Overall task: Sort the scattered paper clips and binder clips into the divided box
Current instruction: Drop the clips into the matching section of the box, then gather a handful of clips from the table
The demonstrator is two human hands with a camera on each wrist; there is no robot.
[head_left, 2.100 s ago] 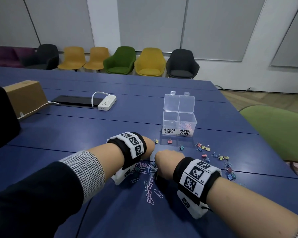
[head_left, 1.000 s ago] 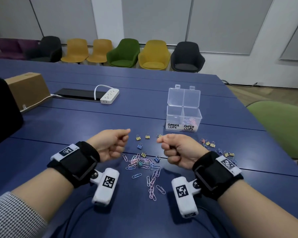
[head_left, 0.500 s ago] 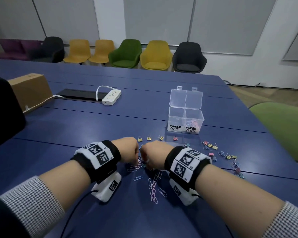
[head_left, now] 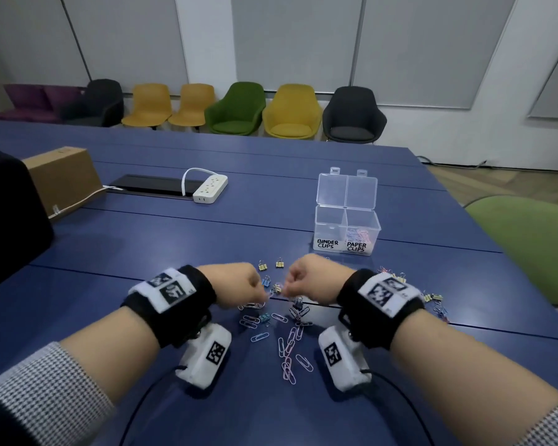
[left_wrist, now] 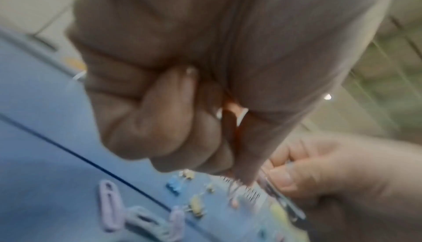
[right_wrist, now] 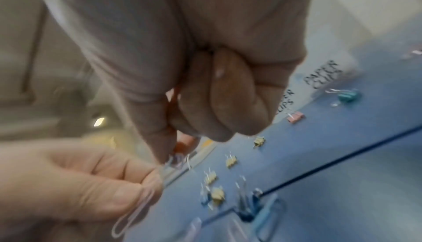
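Observation:
My left hand (head_left: 255, 292) and right hand (head_left: 289, 289) hover knuckles-up, almost touching, over a pile of coloured paper clips (head_left: 287, 346) on the blue table. The left hand (left_wrist: 242, 179) pinches a pale paper clip (right_wrist: 132, 215) between thumb and forefinger. In the blurred wrist view the right hand (right_wrist: 170, 157) pinches another small clip (right_wrist: 177, 159). Yellow binder clips (head_left: 263, 265) lie just beyond the hands, and more binder clips (head_left: 432, 297) lie to the right. The clear divided box (head_left: 329, 226) stands open behind them, labelled BINDER CLIPS and PAPER CLIPS, with paper clips in its right half.
A white power strip (head_left: 210, 188) and a cardboard box (head_left: 65, 175) sit at the far left of the table. A dark object (head_left: 10, 204) stands at the left edge. A green chair (head_left: 529, 246) is close on the right.
A second ago both fists were raised and apart, thumbs up. They have turned knuckles-up, come down together onto the clip pile, and now pinch clips.

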